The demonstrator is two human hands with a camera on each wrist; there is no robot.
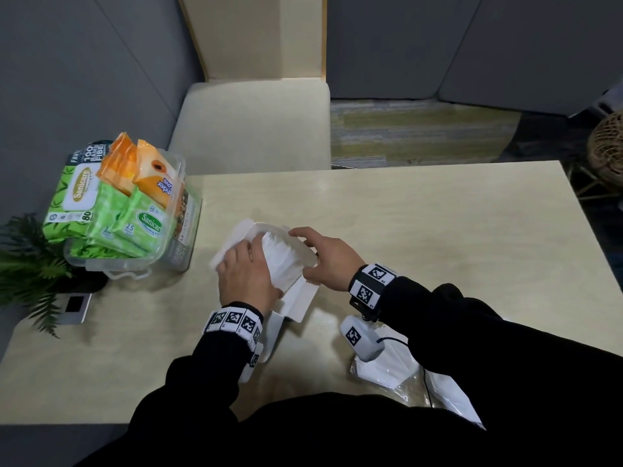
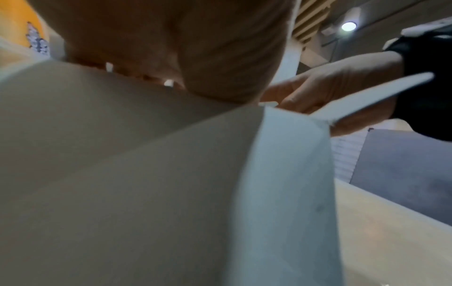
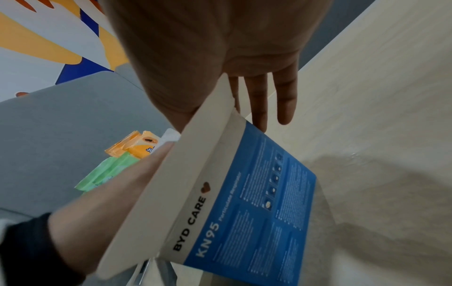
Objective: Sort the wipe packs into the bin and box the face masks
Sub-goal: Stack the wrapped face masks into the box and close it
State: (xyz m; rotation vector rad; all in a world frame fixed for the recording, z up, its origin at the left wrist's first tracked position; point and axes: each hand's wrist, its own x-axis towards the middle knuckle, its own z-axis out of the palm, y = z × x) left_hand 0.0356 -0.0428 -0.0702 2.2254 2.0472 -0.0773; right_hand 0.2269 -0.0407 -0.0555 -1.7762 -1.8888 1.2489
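fingers of left hand (image 1: 247, 276) press flat on face masks (image 1: 281, 261) inside open mask box (image 1: 305, 256), mid-table; right hand (image 1: 323, 259) grips box edge. clear bin (image 1: 135, 269) of wipe packs (image 1: 135, 210) at left; potted fern (image 1: 28, 264) beside.

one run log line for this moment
phase: boxing masks | left hand: pressing face masks into box | right hand: holding box | wipe packs: in bin

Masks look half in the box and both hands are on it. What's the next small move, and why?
Probably push the stack of masks deeper with the left hand while the right hand steadies the box. The head view shows the white stack still sticking up above the open box, with its flaps splayed out, so closing now would likely catch on it. More masks wait near the right forearm.
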